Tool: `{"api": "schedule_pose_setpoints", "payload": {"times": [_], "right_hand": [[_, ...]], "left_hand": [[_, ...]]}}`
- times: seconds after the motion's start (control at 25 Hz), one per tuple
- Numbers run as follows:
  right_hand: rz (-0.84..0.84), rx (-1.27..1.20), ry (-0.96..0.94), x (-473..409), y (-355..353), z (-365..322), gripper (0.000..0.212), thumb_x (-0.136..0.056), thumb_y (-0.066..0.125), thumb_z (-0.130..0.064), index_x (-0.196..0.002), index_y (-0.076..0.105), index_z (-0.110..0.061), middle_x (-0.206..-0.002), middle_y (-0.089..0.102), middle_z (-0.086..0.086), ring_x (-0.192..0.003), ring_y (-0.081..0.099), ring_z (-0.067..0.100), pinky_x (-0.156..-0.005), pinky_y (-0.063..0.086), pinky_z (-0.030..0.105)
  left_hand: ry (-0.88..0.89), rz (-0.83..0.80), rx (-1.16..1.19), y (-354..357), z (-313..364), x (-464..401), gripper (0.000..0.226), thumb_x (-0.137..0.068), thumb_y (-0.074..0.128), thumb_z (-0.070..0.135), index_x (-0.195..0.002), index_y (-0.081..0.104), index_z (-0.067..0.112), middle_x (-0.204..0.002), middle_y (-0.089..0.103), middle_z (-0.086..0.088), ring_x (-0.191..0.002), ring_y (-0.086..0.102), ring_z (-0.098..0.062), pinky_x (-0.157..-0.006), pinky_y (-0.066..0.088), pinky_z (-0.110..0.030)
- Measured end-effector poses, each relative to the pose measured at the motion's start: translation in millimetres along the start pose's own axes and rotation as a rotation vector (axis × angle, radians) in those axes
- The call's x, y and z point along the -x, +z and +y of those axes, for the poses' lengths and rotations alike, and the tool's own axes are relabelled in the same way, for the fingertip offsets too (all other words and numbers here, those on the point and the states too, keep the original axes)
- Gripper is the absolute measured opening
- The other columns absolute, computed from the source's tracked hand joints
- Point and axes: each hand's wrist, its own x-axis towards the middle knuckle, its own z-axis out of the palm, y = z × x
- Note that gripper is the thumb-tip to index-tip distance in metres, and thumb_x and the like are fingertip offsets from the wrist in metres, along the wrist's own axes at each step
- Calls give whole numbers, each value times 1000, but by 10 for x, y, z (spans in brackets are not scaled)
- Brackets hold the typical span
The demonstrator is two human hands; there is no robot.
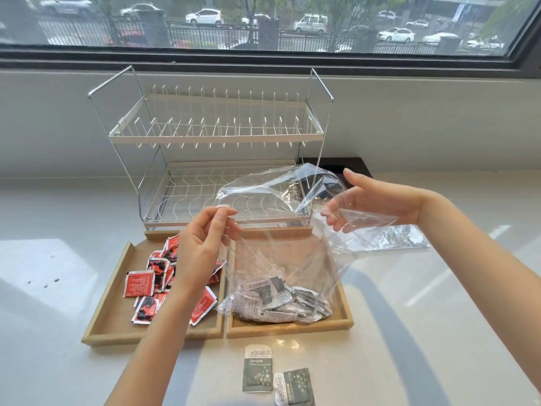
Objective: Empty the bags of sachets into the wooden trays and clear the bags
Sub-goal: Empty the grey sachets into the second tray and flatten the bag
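Two wooden trays stand side by side on the white counter. The left tray holds several loose red sachets. Over the right tray a clear plastic bag stands upright with its mouth spread wide, and grey-and-white sachets lie piled in its bottom. My left hand pinches the bag's left rim. My right hand has its fingers inside the right rim, stretching it open. Two grey sachets lie loose on the counter in front of the trays.
A white two-tier wire dish rack stands right behind the trays, against the wall under the window. Another flattened clear bag lies on the counter to the right of the trays. A dark panel sits behind the rack's right side.
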Motion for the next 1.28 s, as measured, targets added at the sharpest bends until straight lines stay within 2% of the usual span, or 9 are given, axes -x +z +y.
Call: {"api": "schedule_pose_setpoints", "payload": {"times": [0.16,0.24,0.4,0.48,0.64,0.76,0.96,1.08,1.28], "right_hand": [[75,151,-99,120,30,66,20,-86,58,-29,-74,70,-17,-71,68,-6,-74,65,8,-76,51,18],[205,111,-161,148,20,82,21,-88,56,-18,-71,67,-17,-63,64,-8,-66,61,8,-73,51,17],[442,204,-283,241,24,29,16,-78,60,-30,-77,69,-18,-62,50,2,-65,42,19,-75,39,32],[515,266,-374,297,80,-72,16,-79,60,-31,-80,70,-18,-68,56,5,-65,46,17,-69,38,28],[642,347,-559,415,60,-331,11,-83,61,-21,-81,70,-27,-58,64,-14,-58,50,3,-61,42,11],[746,525,-577,430,13,-328,9,-81,64,-27,-76,69,-34,-60,67,-21,-60,57,-3,-66,42,5],[985,888,-747,468,-53,-312,18,-82,64,-30,-81,70,-13,-60,61,-12,-63,55,-7,-65,39,8],[992,1086,-791,444,-62,-315,29,-86,54,-31,-83,66,-5,-64,60,3,-59,51,10,-61,39,18],[850,1137,-805,526,-145,-381,41,-87,48,-43,-84,68,-7,-61,57,2,-63,45,14,-60,38,14]], "left_hand": [[-6,7,9,-15,-18,-17,23,-93,44,17,-82,62,26,-62,67,11,-62,60,-5,-66,48,-25],[0,10,12,-18,-14,-21,24,-93,44,16,-82,62,26,-60,66,12,-60,59,-2,-63,47,-20],[-2,1,14,-38,13,-40,24,-93,43,14,-82,62,22,-57,66,12,-54,54,1,-56,43,-10],[0,-7,3,-60,13,-47,24,-93,43,14,-82,63,22,-57,65,12,-52,53,0,-55,43,-9],[8,-43,-37,-68,14,-50,22,-92,45,14,-82,62,21,-58,66,12,-53,54,0,-55,43,-9],[7,-23,-44,-65,19,-62,22,-92,45,15,-82,62,22,-60,67,14,-55,57,2,-57,45,-8],[29,-9,-63,-50,39,-77,21,-93,45,16,-83,62,22,-63,69,14,-59,61,1,-60,47,-9],[37,2,-59,-56,47,-102,21,-93,45,16,-83,62,23,-62,69,14,-58,60,0,-58,47,-9],[51,-16,-91,-65,46,-98,21,-92,45,15,-82,62,24,-63,69,15,-58,61,1,-59,47,-9]]}}
